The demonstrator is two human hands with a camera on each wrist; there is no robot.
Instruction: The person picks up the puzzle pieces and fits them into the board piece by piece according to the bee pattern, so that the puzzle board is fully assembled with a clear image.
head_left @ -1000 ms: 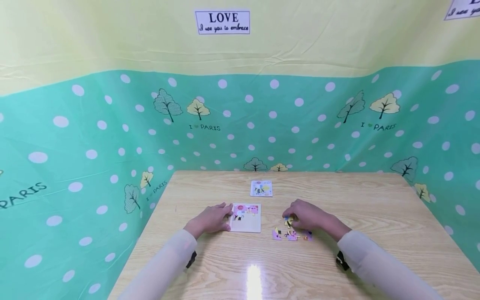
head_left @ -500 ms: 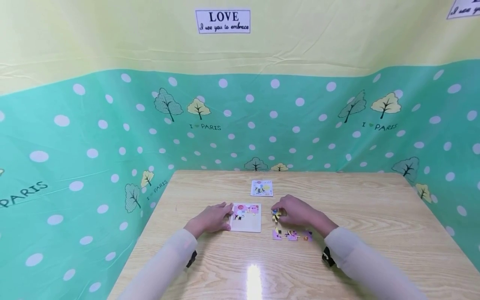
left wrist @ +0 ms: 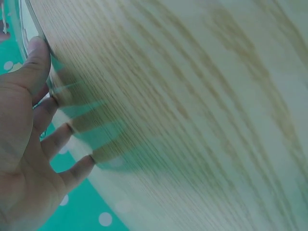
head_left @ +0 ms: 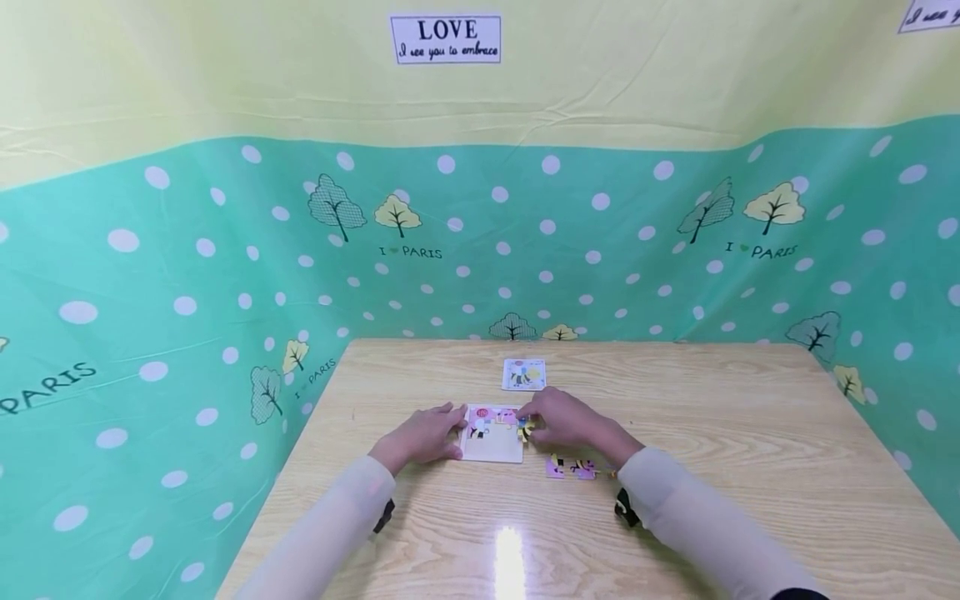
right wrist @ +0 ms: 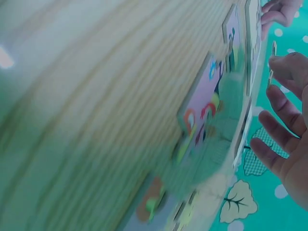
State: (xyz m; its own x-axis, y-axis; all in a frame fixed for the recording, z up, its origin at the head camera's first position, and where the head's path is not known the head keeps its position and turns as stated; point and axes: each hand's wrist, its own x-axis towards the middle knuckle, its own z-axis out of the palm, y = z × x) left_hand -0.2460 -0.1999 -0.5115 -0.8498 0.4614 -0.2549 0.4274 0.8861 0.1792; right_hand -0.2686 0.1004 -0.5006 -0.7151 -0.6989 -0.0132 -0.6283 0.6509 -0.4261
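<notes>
A white square puzzle board (head_left: 491, 452) lies on the table, with joined pink pieces along its top and a black-and-white piece at its left. My left hand (head_left: 422, 435) rests against the board's left edge; in the left wrist view the thumb (left wrist: 36, 60) touches the edge and the other fingertips reach the tabletop. At the board's right edge, my right hand (head_left: 566, 421) pinches a yellow, black and blue puzzle piece (head_left: 524, 430). The right wrist view shows that piece edge-on (right wrist: 270, 78) between thumb and forefinger, raised off the table, the remaining fingers spread.
Several loose puzzle pieces (head_left: 583, 469) lie in a row right of the board, below my right hand and partly hidden by its wrist. Behind the board sits a small bee picture card (head_left: 523, 375). A green dotted cloth (head_left: 480, 275) hangs around the wooden table (head_left: 450, 533).
My right hand has taken the bee-patterned piece from above the row of loose pieces and carried it left to the board's right edge. The left hand stays put.
</notes>
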